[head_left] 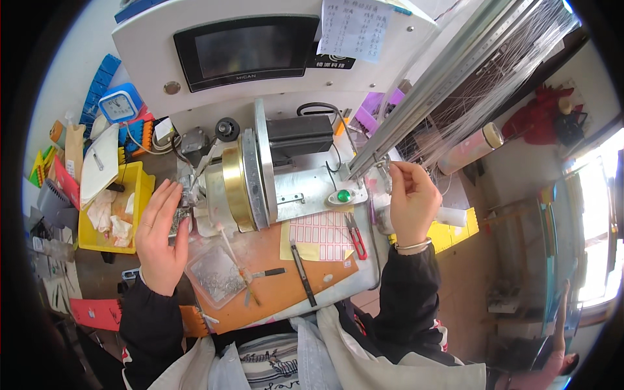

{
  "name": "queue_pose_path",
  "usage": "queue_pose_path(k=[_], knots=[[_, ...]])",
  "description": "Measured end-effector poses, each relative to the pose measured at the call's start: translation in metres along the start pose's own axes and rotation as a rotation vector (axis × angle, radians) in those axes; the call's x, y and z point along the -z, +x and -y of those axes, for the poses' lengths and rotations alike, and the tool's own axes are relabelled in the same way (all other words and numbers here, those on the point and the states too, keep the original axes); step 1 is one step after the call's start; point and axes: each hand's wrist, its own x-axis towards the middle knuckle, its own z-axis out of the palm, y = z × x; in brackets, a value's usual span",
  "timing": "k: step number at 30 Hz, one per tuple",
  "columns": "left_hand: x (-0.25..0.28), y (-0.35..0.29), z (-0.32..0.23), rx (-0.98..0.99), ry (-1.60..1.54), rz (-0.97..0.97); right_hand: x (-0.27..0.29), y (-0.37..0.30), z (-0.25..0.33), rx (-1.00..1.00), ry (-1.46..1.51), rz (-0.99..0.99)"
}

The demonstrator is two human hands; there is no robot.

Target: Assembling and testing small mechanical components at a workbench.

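Note:
A bench machine with a brass-coloured ring [240, 188] and a silver metal bed [302, 195] stands in front of me. My left hand [161, 237] is at its left end, fingers stretched out and thumb apart, the fingertips against a small metal fitting [187, 194]. At the other end, my right hand [414, 201] is raised with thumb and forefinger pinched together beside a metal bracket [383, 175]. What lies in that pinch is too small to make out. A green button [343, 195] sits on the bed between my hands.
On the orange board [331, 276] lie a box cutter [303, 273], red snips [355, 235], a label sheet [318, 235] and a clear tray of small metal pieces [218, 276]. A yellow bin [140, 185] stands left. Fine strands [484, 84] hang along a slanting rail [429, 84]. Another person [546, 361] is far right.

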Motion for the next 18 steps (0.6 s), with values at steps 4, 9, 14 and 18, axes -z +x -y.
queue_pose_path(k=[4,9,14,18], knots=[[0.0,0.0,0.0,0.004,0.002,-0.003,-0.004,0.002,-0.001,0.066,-0.066,0.027],[-0.001,-0.001,0.001,0.005,0.006,-0.006,-0.006,-0.001,-0.008,0.171,-0.2,0.042],[-0.003,-0.001,0.0,0.003,0.003,-0.018,-0.012,-0.005,-0.012,0.303,-0.316,0.13],[-0.003,-0.001,0.001,-0.011,0.002,-0.036,-0.008,-0.002,-0.011,0.355,-0.346,0.215]])
